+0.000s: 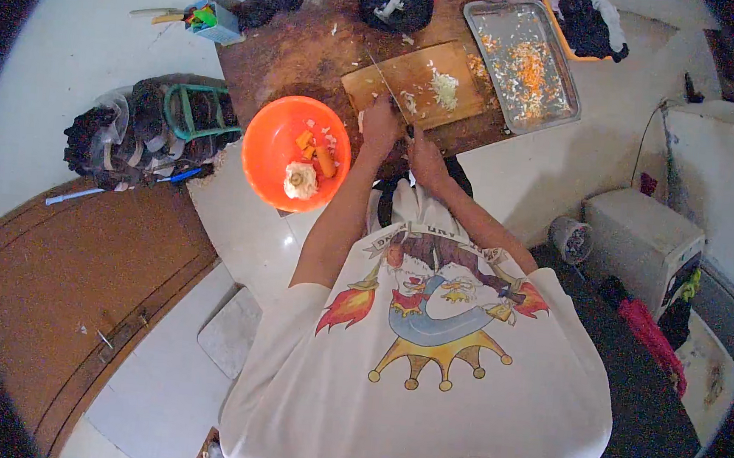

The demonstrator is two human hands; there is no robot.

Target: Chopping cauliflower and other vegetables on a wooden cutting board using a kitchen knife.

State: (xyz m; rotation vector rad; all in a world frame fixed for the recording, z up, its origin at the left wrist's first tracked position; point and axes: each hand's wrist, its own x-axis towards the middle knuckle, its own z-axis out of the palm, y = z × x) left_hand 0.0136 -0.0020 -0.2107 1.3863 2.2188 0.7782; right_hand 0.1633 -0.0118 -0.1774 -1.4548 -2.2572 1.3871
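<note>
My right hand (426, 160) grips the dark handle of a kitchen knife (388, 85), whose long thin blade slants across a wooden cutting board (430, 58). Close to the blade, on the near left part of the board, rests my left hand (379, 122); its fingers are curled, and whether they hold anything is hidden. Finely chopped pale vegetable (444, 90) lies in a small heap to the right of the knife. An orange plastic bowl (261, 138) left of my left forearm holds carrot pieces (324, 161) and a pale vegetable chunk with a brownish core (300, 181), perhaps cabbage.
Beyond the board's right end, a metal tray (490, 59) holds chopped orange and white bits. A black bowl or bag (395, 4) lies at the table's far side. A blue basket (218, 24) with utensils stands far left, above a green-framed stool (187, 111) and dark bags.
</note>
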